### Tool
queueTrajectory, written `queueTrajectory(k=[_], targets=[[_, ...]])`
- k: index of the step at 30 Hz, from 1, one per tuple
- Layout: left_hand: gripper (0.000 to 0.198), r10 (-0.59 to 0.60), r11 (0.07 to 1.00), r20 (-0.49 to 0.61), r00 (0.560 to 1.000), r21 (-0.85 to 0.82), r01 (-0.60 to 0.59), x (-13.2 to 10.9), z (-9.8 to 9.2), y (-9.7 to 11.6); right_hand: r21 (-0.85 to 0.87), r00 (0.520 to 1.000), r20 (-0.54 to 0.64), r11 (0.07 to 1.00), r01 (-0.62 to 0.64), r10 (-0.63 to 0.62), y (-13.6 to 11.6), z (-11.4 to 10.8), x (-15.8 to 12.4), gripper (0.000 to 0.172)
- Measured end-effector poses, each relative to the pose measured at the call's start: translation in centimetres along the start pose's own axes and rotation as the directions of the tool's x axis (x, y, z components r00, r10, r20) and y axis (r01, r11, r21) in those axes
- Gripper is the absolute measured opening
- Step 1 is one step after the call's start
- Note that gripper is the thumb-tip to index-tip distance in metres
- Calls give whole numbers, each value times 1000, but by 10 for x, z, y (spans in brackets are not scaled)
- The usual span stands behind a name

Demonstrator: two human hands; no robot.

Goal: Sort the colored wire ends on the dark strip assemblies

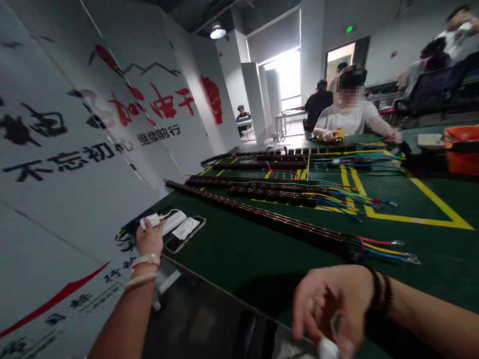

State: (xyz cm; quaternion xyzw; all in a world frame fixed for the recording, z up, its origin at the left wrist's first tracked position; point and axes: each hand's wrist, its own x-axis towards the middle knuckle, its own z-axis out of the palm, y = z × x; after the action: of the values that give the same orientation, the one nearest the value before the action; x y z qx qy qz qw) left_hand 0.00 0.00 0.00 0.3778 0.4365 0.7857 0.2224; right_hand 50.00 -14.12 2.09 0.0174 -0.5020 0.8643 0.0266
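Note:
My left hand (150, 238) reaches out to the far left end of the green table (237, 252) and is closed on a small white device (151, 220) with a white cable. Beside it lie a white power bank (174, 221) and a phone (184, 232) with a white slip on its screen. My right hand (331, 306) hovers at the table's near edge, blurred, fingers curled down, pinching a small white object (328, 352). Dark bead bracelets circle that wrist.
Long dark strips (262, 214) with coloured wire tails (386, 250) lie across the table, several more further back inside yellow tape lines (414, 219). A person in white (349, 118) sits at the far end. An orange bin (468, 151) stands at the right. A printed white wall panel (67, 158) runs along the left.

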Motion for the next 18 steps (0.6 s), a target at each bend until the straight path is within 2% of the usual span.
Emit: queueTrajectory(k=[2, 5, 7, 9, 10, 12, 13, 14, 15, 18], targets=[[37, -30, 1000, 16, 999, 6, 30, 3, 6, 1, 26, 991, -83, 994, 107, -104, 4, -17, 37, 52], [37, -89, 996, 44, 995, 15, 89, 6, 13, 3, -2, 961, -215, 984, 175, -172, 3, -48, 95, 51], [38, -128, 992, 65, 990, 21, 126, 6, 15, 3, -27, 916, -319, 969, 247, -243, -3, -71, 138, 44], [38, -157, 988, 92, 983, 26, 155, 5, 15, 5, -55, 845, -421, 939, 340, -331, -10, -93, 183, 41], [38, -171, 985, 108, 979, 29, 169, 5, 15, 5, -77, 801, -465, 919, 387, -376, -15, -102, 206, 39], [39, -194, 981, 133, 972, 44, 189, 5, 14, 8, -137, 683, -580, 880, 456, -444, -24, -117, 249, 35], [39, -203, 979, 144, 968, 56, 197, 5, 14, 9, -205, 597, -641, 857, 473, -483, -28, -124, 268, 30], [40, -212, 977, 155, 965, 71, 203, 5, 14, 10, -300, 485, -698, 830, 471, -527, -32, -130, 286, 24], [40, -220, 974, 167, 961, 90, 207, 6, 15, 10, -342, 416, -726, 812, 472, -547, -36, -135, 301, 19], [41, -244, 963, 210, 947, 168, 211, 9, 20, 9, -431, 253, -768, 768, 475, -588, -42, -149, 333, 12]])
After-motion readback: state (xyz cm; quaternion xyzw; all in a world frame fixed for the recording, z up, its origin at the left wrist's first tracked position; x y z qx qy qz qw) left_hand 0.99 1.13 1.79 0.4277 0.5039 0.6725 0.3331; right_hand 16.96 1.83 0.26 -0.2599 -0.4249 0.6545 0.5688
